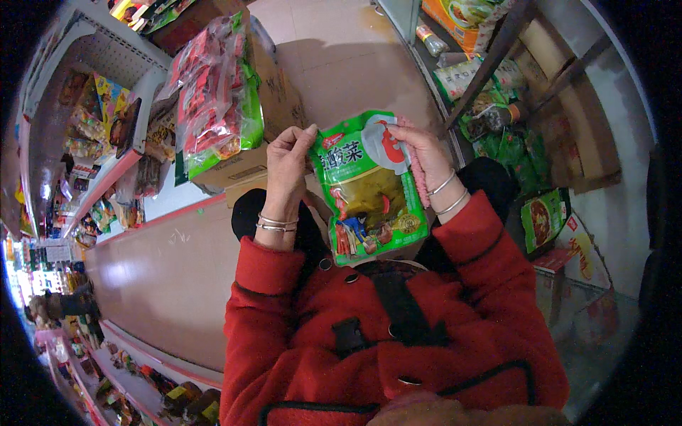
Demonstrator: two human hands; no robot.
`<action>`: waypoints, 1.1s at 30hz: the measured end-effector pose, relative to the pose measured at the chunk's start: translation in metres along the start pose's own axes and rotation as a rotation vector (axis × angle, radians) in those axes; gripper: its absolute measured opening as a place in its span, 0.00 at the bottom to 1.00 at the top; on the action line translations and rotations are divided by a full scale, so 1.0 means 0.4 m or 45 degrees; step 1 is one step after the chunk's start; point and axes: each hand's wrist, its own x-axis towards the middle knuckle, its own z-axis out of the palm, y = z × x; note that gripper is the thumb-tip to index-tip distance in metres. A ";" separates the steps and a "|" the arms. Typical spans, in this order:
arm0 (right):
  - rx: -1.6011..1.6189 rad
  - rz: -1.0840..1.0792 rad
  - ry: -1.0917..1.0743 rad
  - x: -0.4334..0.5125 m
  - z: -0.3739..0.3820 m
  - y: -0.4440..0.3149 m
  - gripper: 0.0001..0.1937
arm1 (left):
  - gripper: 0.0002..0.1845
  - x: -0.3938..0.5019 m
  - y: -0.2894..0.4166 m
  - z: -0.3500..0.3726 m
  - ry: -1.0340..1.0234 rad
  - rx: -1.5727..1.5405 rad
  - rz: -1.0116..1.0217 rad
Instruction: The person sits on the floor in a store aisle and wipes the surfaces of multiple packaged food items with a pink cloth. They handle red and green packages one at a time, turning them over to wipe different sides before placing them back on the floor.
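A green plastic packet of pickled vegetables point(367, 191) is held upright before my lap, its printed front facing me. My left hand point(290, 160) pinches its upper left corner between thumb and fingers. The upper right edge is gripped by my right hand point(429, 152), whose thumb lies on the packet's front. A pink textured cloth point(419, 183) hangs between that palm and the packet's right edge; part of it is hidden by the hand.
At upper left, red and green packets point(213, 106) lie on a cardboard box point(274, 85). Stocked shelves point(114, 175) line the left. On the right, a glass display case point(445, 114) holds bagged goods point(511, 144). Tiled floor point(341, 58) stretches ahead; a person point(64, 306) is far left.
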 end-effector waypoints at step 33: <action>0.180 -0.049 0.025 -0.009 -0.020 0.053 0.15 | 0.13 -0.032 -0.050 -0.003 0.248 -0.339 0.069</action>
